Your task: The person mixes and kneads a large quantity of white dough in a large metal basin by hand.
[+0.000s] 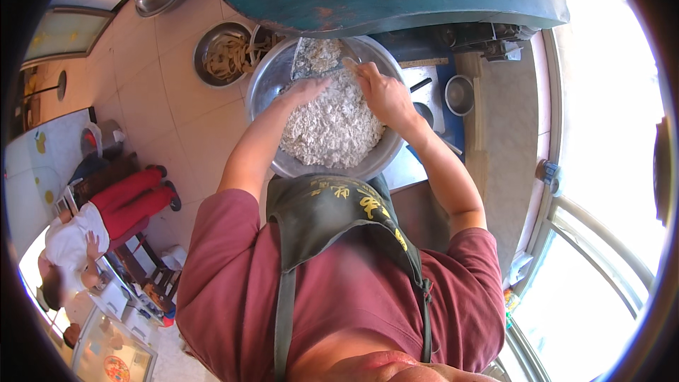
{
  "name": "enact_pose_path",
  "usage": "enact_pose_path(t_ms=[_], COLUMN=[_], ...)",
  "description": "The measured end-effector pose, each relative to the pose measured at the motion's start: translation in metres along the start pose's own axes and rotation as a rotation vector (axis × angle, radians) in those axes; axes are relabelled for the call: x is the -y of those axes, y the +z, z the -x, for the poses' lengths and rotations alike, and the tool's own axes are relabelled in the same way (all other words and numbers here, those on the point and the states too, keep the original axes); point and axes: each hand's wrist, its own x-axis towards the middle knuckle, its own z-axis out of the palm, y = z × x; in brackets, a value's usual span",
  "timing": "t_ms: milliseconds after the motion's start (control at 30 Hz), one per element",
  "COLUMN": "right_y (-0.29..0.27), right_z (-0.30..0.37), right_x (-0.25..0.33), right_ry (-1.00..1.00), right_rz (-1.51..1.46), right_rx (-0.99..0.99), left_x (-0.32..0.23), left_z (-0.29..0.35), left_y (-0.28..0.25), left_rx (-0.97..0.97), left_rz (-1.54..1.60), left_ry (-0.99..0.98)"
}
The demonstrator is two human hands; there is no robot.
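Note:
A big round metal basin (263,85) in front of me holds a heap of white, crumbly floury mixture (332,131). At its far side a square-edged scoop (294,56) carries some of the same mixture. My right hand (385,95) is closed round what looks like the scoop's handle, at the basin's far right. Opposite it, my left hand (305,90) lies low over the mixture just below the scoop, fingers stretched toward the right. Its fingertips are partly lost in the white crumbs.
A worn blue-green machine (396,0) overhangs the basin's far edge. Left of the basin, a metal bowl (201,56) of beige strips stands on the tiles. A small metal bowl (460,95) sits at right. Far left, a person in red trousers (127,201) is seated.

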Motion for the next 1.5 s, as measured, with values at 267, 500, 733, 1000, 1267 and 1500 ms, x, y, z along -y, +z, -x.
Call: enact_pose_path(t_ms=[267,500,733,1000,1267,1500], right_y=[0.05,0.034,0.065,0.085,0.04,0.058], right_z=[-0.061,-0.016,-0.096,-0.102,-0.051,-0.096], right_x=[0.0,0.022,0.001,0.018,0.019,0.012], right_ry=[-0.008,-0.137,-0.112,-0.095,-0.058,-0.033], right_rz=[0.121,0.148,0.242,0.296,0.384,0.26], right_rx=[-0.031,0.053,0.003,0.091,0.136,0.081], left_x=[-0.007,0.018,-0.009,-0.012,-0.002,-0.001], left_z=[0.044,0.077,0.072,0.062,0.096,0.096], left_y=[0.023,0.043,0.037,0.055,0.049,0.059], left_rx=[0.355,0.108,-0.306,-0.546,-0.455,-0.527], left_rz=[-0.578,-0.579,-0.427,-0.257,-0.131,-0.08], left_ry=[0.324,0.382,0.402,0.44,0.313,0.343])
